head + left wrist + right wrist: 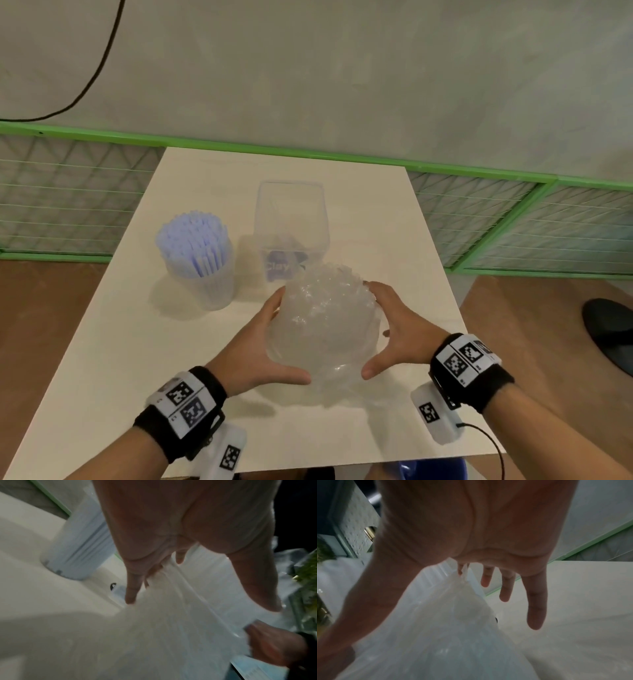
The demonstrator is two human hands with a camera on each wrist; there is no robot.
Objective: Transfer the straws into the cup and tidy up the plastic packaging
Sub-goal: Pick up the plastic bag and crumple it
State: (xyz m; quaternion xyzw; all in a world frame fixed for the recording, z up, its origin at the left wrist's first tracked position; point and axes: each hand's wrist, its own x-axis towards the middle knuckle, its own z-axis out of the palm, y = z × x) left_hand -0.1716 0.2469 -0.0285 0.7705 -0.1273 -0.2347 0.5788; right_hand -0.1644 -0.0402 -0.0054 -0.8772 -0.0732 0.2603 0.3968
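Note:
A translucent cup (205,284) packed with pale purple straws (195,236) stands on the left of the white table (113,359); it shows as well in the left wrist view as the cup (75,547). A crumpled ball of clear plastic packaging (325,318) lies at the table's middle front. My left hand (270,342) presses its left side and my right hand (387,329) its right side, fingers fairly straight, thumbs toward me. Both wrist views show spread straight fingers against the plastic (171,615) (445,628).
A clear square container (291,219) with a "Clay" label stands just behind the plastic ball. A green-framed mesh fence (513,219) runs behind the table. A dark round object (609,329) lies on the floor at right, something blue (431,469) below the front edge.

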